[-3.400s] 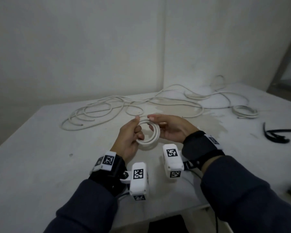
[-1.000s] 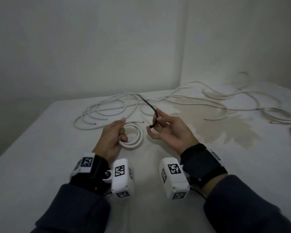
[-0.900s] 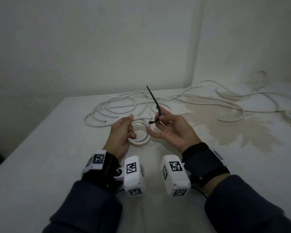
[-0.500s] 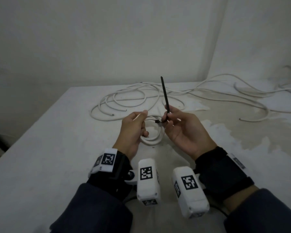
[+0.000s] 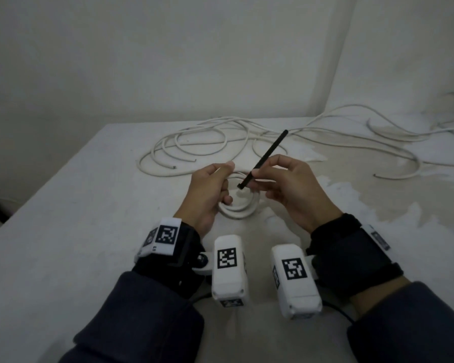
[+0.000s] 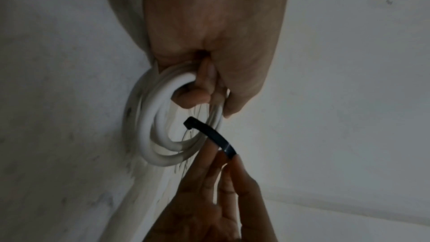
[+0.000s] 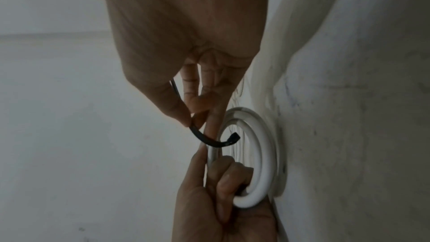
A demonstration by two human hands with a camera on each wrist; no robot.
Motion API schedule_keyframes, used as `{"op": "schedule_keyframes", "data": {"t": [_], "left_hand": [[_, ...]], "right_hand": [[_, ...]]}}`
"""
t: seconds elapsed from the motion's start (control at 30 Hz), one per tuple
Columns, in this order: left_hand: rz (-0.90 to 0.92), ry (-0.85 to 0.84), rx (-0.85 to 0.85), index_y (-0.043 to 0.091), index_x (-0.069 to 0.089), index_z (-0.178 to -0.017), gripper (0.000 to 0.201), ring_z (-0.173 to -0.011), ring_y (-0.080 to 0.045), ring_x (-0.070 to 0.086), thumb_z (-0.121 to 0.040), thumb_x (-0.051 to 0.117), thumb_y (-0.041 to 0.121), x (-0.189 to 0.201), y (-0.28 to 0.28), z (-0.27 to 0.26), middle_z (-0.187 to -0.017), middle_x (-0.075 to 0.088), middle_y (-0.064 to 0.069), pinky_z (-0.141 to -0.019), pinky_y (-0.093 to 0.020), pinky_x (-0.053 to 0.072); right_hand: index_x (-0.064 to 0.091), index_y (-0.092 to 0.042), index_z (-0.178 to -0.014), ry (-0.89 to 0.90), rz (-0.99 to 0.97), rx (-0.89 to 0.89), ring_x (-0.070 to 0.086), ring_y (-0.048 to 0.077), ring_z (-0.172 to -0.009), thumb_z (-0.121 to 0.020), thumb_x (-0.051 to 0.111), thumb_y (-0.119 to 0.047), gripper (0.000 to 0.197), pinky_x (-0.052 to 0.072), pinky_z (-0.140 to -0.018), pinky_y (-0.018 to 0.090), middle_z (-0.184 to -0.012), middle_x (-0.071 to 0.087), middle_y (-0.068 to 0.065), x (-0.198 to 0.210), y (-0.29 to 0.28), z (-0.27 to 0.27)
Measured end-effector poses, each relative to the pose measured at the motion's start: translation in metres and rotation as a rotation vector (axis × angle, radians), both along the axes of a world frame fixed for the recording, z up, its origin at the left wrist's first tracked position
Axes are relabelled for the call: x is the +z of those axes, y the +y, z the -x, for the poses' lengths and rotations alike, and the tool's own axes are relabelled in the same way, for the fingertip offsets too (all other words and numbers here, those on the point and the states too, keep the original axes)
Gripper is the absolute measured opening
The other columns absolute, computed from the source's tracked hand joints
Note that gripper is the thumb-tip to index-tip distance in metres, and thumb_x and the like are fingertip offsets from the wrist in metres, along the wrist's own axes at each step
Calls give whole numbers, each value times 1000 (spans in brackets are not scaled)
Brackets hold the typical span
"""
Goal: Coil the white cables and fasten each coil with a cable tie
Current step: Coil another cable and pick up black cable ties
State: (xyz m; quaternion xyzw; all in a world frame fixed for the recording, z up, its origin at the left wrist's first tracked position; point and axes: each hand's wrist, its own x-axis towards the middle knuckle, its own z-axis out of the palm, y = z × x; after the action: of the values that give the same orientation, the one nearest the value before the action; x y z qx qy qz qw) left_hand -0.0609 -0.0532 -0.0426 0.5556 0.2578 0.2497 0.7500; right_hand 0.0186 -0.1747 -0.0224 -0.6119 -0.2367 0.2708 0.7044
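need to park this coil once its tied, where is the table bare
Bare table lies left of the left hand, out to the left edge, and near the wrists. The far side is crowded with loose white cables; the stained patch at right carries more cable.

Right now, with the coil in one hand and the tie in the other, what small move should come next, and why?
Probably push the black cable tie head-first through the middle of the white coil. The left hand grips the coil's rim, holding its turns together, and the right hand pinches the tie with its head end already at the coil's opening, but nothing wraps the turns yet.
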Motion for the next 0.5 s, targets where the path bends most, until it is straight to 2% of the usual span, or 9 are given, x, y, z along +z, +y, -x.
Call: {"op": "schedule_keyframes", "data": {"t": [0.1,0.2,0.3,0.37,0.43,0.5], "left_hand": [[22,-5,-9,13,55,-78,18,-34,-5,27,-96,56,15,1,-2,-1,-41,32,11,-35,-17,30],[19,-3,-16,10,59,-87,10,-34,-4,28,-96,55,14,1,-3,-2,-41,33,11,-34,-17,30],[-6,3,-40,11,60,-84,13,-34,-4,27,-95,55,12,1,-5,-2,-42,32,9,-34,-17,29],[-19,8,-71,12,59,-81,15,-33,-5,26,-95,54,11,1,-7,-3,-42,30,9,-34,-17,29],[-33,16,-102,12,59,-82,14,-34,-5,25,-95,54,11,2,-10,-3,-44,30,8,-35,-17,30],[-36,17,-115,11,59,-84,12,-35,-6,25,-95,53,11,3,-11,-3,-46,31,7,-35,-18,30]], "right_hand": [[55,-11,-71,-204,64,-46,66,18,-61,-80,69,2,21,38,-43,14,-76,71,19,2,-2,-3],[61,-12,-73,-340,20,-70,61,9,-58,-76,74,4,20,43,-54,13,-66,67,6,2,-2,-6],[67,-11,-86,-431,4,-28,52,-1,-54,-75,75,4,19,39,-57,11,-64,67,-7,1,-3,-7],[69,-12,-83,-512,9,-15,55,-5,-58,-75,74,5,19,37,-60,8,-67,66,-12,1,-4,-7],[69,-14,-75,-544,31,-13,56,-6,-63,-73,75,6,21,37,-63,7,-70,65,-11,0,-6,-8],[70,-15,-72,-532,63,-2,58,1,-70,-70,76,6,22,43,-69,14,-71,67,-3,-3,-6,-11]]}}
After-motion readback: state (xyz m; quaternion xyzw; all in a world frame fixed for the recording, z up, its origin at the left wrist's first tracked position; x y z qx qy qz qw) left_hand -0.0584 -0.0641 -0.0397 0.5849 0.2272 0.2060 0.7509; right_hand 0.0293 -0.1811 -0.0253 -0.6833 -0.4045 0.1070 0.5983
